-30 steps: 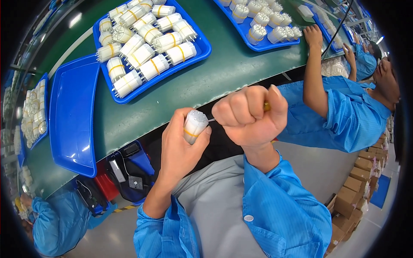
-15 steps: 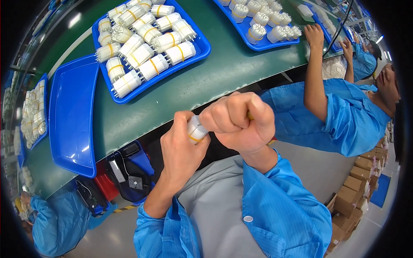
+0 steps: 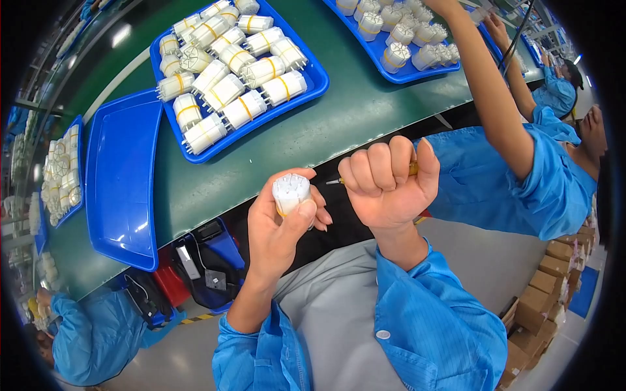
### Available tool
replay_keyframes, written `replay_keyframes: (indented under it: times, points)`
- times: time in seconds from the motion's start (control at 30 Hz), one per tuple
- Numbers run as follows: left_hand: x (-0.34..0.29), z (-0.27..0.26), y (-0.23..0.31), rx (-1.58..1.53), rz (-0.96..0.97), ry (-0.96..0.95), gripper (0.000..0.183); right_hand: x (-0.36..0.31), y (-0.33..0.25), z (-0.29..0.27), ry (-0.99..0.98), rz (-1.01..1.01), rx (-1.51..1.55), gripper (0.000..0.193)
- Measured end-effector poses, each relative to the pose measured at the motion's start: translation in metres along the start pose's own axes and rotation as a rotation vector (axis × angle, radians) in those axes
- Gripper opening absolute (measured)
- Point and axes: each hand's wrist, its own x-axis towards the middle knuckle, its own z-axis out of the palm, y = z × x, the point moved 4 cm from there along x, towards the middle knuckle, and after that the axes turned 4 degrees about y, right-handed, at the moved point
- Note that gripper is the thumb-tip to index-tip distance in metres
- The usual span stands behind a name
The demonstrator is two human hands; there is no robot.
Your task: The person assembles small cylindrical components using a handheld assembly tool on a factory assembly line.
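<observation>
My left hand (image 3: 270, 228) is closed round a white ribbed plastic cylinder (image 3: 291, 190) with a yellow band near its lower end. The cylinder's slotted end faces up. In a fist, my right hand (image 3: 390, 186) grips a screwdriver (image 3: 413, 169) with a yellow handle. Its thin tip sticks out on the left side of the fist, apart from the cylinder. Both hands are above my lap, just off the green table's near edge.
On the green table (image 3: 228, 186), a blue tray (image 3: 313, 81) bears several banded white cylinders. An unfilled blue tray (image 3: 124, 189) lies to its left. Other filled trays stand far left and back right (image 3: 417, 77). Co-workers in blue sit on the right (image 3: 495, 176) and lower left (image 3: 98, 339).
The screwdriver fist has drawn right, away from the cylinder. My left hand has turned the cylinder so its slotted end shows. The co-worker's arm on the right has reached farther over the table.
</observation>
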Motion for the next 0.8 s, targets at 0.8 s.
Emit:
replay_keyframes:
  times: [0.8]
  points:
    - [-0.013, 0.008, 0.005, 0.317, 0.049, 0.072, 0.037, 0.004, 0.002, 0.037, -0.261, 0.074, 0.088, 0.050]
